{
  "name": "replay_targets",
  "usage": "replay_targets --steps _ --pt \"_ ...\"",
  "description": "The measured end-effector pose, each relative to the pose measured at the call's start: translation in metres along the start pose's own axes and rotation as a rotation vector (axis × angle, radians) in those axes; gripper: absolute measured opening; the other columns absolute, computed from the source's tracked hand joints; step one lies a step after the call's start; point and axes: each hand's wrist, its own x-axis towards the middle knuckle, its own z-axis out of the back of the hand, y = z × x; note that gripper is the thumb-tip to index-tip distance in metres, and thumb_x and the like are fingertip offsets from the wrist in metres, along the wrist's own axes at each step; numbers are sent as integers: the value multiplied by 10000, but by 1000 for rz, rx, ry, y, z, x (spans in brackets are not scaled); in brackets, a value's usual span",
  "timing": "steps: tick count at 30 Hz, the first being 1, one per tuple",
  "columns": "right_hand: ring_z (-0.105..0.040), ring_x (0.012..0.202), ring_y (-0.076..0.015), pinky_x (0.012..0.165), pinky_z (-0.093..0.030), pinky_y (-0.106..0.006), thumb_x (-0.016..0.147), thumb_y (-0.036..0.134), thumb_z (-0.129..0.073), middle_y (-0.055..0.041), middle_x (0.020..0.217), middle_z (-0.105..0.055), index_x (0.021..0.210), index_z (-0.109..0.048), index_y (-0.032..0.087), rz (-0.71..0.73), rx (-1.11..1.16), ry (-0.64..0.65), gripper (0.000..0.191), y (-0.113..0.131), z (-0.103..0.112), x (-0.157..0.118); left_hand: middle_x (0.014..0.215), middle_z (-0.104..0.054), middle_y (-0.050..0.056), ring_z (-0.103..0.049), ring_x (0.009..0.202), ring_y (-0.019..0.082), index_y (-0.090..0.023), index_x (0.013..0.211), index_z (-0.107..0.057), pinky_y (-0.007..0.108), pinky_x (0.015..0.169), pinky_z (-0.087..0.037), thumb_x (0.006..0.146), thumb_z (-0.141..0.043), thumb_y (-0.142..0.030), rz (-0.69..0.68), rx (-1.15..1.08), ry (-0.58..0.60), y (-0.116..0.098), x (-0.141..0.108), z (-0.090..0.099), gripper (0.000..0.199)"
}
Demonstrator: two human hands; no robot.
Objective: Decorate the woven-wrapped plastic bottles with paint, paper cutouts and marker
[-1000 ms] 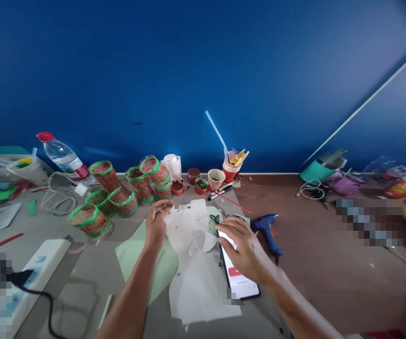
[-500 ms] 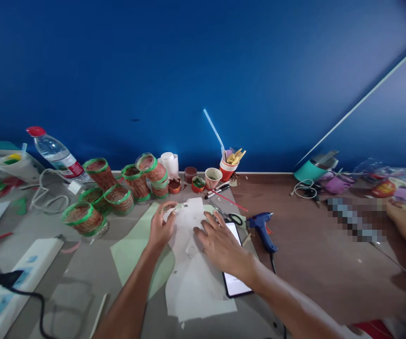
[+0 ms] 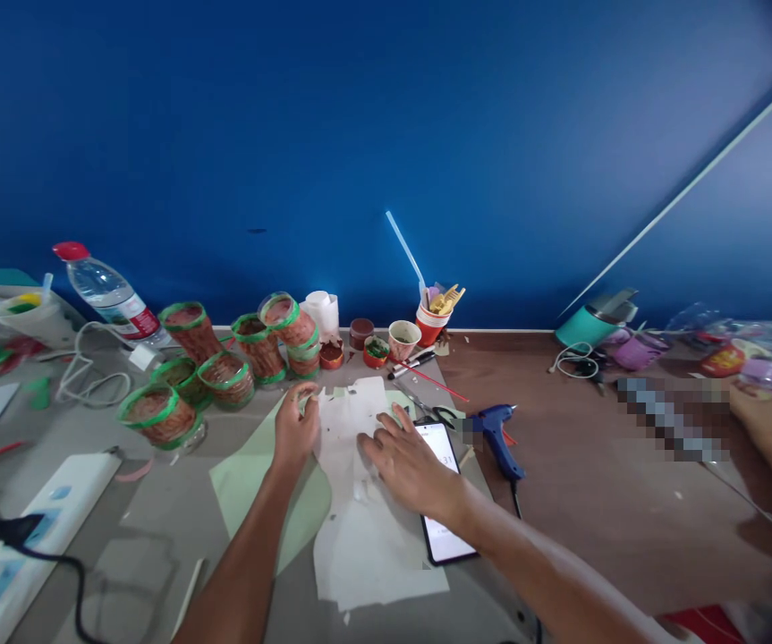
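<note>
White paper lies in front of me, partly over a pale green sheet. My left hand is at the paper's upper left edge, its fingers bent with a gap between thumb and forefinger; I see nothing held there. Across the paper's right side reaches my right hand, fingers spread and palm down. Just below its fingertips is a small clear piece, whose kind I cannot make out. A phone with a lit screen sits partly beneath my right wrist. Scissors are beyond the phone.
A blue glue gun lies right of the phone. Several green-rimmed brown containers and a water bottle stand at left, near a power strip. A cup of wooden cutlery is by the wall. Another person's hand is far right.
My left hand has shifted slightly left, to the paper's edge. My right hand has moved a little left and down, its fingers still spread, and more of the phone screen shows.
</note>
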Motion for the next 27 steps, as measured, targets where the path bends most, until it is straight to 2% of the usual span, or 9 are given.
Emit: replay_targets --steps 6,9,13,16,20,27 --pt "-537 906 -234 1112 -187 -486 836 32 -464 -57 803 -619 985 -577 169 23 40 14 232 -1 5 8 977 -683 80 -614 972 264 -228 927 -623 371 861 -450 757 -542 -284 -37 87 1 -2 -2 -1 196" --pt "-522 975 -239 1113 -181 -472 833 55 -490 -66 871 -614 1023 -570 167 28 70 -55 235 -2 8 11 985 -685 82 -619 974 266 -219 942 -624 369 850 -459 770 -523 -290 -57 120 8 -2 -2 -2 211" --pt "-516 1032 -235 1085 -239 -432 843 116 -541 -75 996 -613 1003 -599 174 -53 133 -125 179 -8 11 8 987 -683 79 -619 973 263 -224 937 -617 380 875 -453 785 -504 -295 -74 158 9 -1 0 -2 203" --pt "-542 989 -222 1035 -308 -399 862 160 -562 -60 949 -640 946 -638 181 -115 185 -104 115 -18 14 1 1001 -681 86 -618 976 270 -221 947 -615 386 866 -457 790 -498 -297 -86 178 23 0 0 -2 211" --pt "-564 946 -203 936 -388 -347 870 131 -553 -68 924 -662 948 -664 165 -174 237 -96 140 -35 18 -14 1004 -681 86 -616 982 274 -222 962 -614 371 836 -463 797 -488 -303 -104 208 30 0 -1 -2 223" --pt "-579 963 -210 911 -410 -354 884 110 -524 -69 952 -687 980 -689 171 -313 283 -155 201 -65 16 -45 1003 -676 100 -613 987 269 -213 964 -600 371 854 -459 836 -436 -320 -192 294 39 0 -1 -1 234"
